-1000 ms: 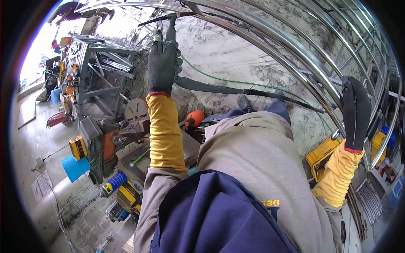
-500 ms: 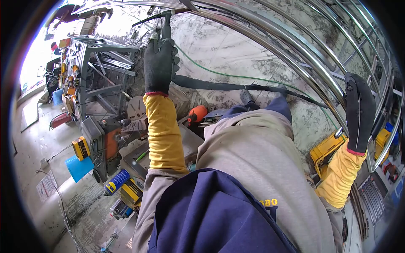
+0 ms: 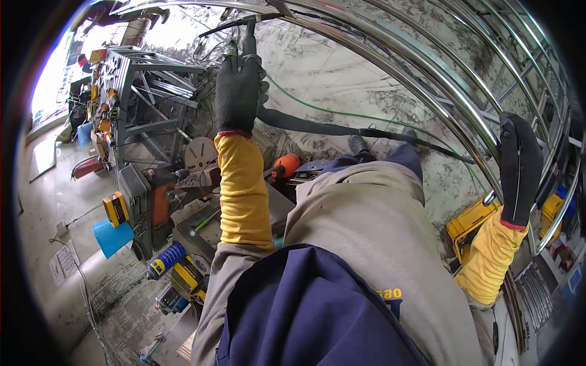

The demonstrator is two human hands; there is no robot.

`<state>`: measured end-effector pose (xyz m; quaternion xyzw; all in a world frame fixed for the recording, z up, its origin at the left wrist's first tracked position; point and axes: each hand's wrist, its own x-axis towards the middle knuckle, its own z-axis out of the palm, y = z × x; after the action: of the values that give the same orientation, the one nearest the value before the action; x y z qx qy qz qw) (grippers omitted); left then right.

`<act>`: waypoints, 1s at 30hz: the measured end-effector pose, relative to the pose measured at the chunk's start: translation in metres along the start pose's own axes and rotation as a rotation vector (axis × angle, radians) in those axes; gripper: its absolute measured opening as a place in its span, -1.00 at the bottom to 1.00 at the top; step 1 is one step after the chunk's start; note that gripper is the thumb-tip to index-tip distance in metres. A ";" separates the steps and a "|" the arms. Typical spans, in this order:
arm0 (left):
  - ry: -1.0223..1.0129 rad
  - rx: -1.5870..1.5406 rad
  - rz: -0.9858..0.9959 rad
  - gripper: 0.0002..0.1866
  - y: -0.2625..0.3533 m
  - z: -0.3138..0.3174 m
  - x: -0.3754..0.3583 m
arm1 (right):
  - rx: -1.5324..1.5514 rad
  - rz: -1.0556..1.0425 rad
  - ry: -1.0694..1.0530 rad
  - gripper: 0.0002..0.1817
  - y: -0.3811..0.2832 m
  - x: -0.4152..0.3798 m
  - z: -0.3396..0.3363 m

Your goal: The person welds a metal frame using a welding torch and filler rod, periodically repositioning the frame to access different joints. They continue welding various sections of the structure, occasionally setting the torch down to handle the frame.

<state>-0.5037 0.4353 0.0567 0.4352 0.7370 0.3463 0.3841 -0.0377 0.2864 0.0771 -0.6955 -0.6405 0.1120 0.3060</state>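
Note:
My left hand (image 3: 238, 91), in a black glove, is closed around the handle of a TIG welding torch (image 3: 249, 39). The torch head reaches the steel tubing at the top, and its long dark back cap points left. A black sleeved cable (image 3: 317, 127) runs from below this hand to the right, past my feet. On the right side, my gloved right hand (image 3: 520, 168) is closed at the bent polished steel tube frame (image 3: 427, 64), its fingers mostly hidden behind the glove back. A thin light line runs along that glove.
A grey steel rack (image 3: 122, 104) with metal lengths stands at left. Nearer are an orange-and-grey machine (image 3: 160, 201), a blue spray can (image 3: 167, 259) and an orange bottle (image 3: 285, 165). A green hose (image 3: 329, 110) crosses the floor. At right sits a yellow crate (image 3: 470, 221).
The view has shifted slightly, so my left hand and torch appear a little lower and further right. My right hand stays at the frame.

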 end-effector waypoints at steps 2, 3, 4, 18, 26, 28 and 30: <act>0.002 0.021 0.010 -0.68 0.004 0.001 -0.002 | -0.017 -0.020 -0.002 -0.71 0.001 0.000 0.000; 0.003 0.041 0.019 -0.69 0.005 0.001 -0.002 | -0.017 -0.020 -0.003 -0.71 0.000 0.000 0.000; -0.055 -0.030 0.050 -0.75 -0.005 0.000 0.004 | 0.007 -0.001 -0.008 -0.72 0.000 0.000 -0.001; -0.040 -0.029 0.054 -0.76 -0.001 0.001 0.000 | -0.001 0.080 -0.017 -0.72 -0.003 0.000 0.000; 0.008 -0.017 0.004 -0.71 0.004 0.007 -0.005 | -0.016 0.018 -0.016 -0.72 -0.003 0.002 -0.001; 0.024 -0.013 -0.007 -0.71 0.005 0.007 -0.006 | -0.030 -0.003 -0.008 -0.72 -0.002 0.002 -0.001; 0.017 0.003 -0.017 -0.68 0.008 0.007 -0.007 | -0.084 -0.012 -0.003 -0.71 -0.001 0.002 -0.001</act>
<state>-0.4926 0.4327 0.0619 0.4266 0.7445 0.3455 0.3800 -0.0376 0.2878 0.0791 -0.7038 -0.6491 0.0842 0.2762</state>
